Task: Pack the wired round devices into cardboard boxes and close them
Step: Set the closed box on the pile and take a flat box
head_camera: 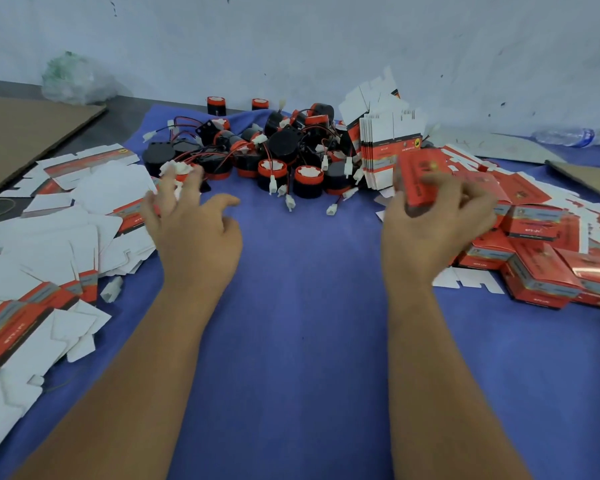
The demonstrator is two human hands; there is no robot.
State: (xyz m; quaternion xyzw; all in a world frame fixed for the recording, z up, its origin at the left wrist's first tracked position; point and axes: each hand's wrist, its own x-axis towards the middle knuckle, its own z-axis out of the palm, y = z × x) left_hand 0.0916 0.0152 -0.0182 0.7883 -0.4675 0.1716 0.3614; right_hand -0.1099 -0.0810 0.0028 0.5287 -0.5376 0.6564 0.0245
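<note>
A heap of black-and-red round devices (274, 150) with red wires and white plugs lies at the back of the blue cloth (298, 306). My right hand (433, 226) grips a closed red cardboard box (421, 178), held just above the cloth near a pile of closed red boxes (541, 268). My left hand (191, 226) hovers with fingers spread and relaxed, its fingertips close to a device (182, 171) at the heap's left edge. It holds nothing that I can see. The picture of both hands is blurred.
Flat unfolded box blanks (49, 244) are strewn on the left. A standing stack of flat blanks (385, 147) leans behind the right hand. Brown cardboard sheets (25, 129) lie at the far left and far right, a plastic bag (70, 79) and a water bottle (568, 136) by the wall.
</note>
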